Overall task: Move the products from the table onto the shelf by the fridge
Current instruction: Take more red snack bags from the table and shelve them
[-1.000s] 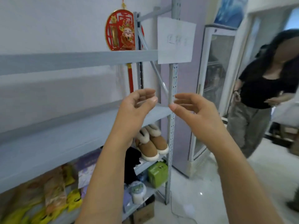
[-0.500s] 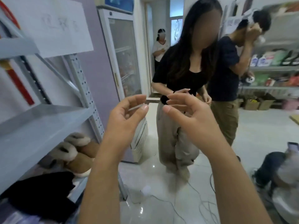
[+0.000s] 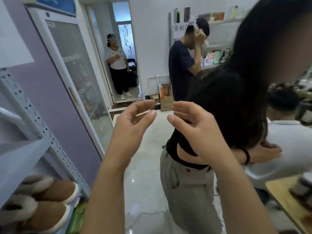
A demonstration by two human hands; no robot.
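Left hand (image 3: 133,120) and right hand (image 3: 194,122), mine, raised empty, fingers loosely curved. Products (image 3: 302,190) sit on the table (image 3: 283,200) at 4 o'clock; the shelf (image 3: 22,154) at 8 o'clock awaits them, I judge.

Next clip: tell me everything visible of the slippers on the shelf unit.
The pair of slippers lies at lower left on a lower level of the grey metal shelf unit. Brown suede-like uppers, cream fleecy cuffs, pale soles. They lie side by side, touching, toes pointing right. The picture is blurred there, so finer detail is lost.
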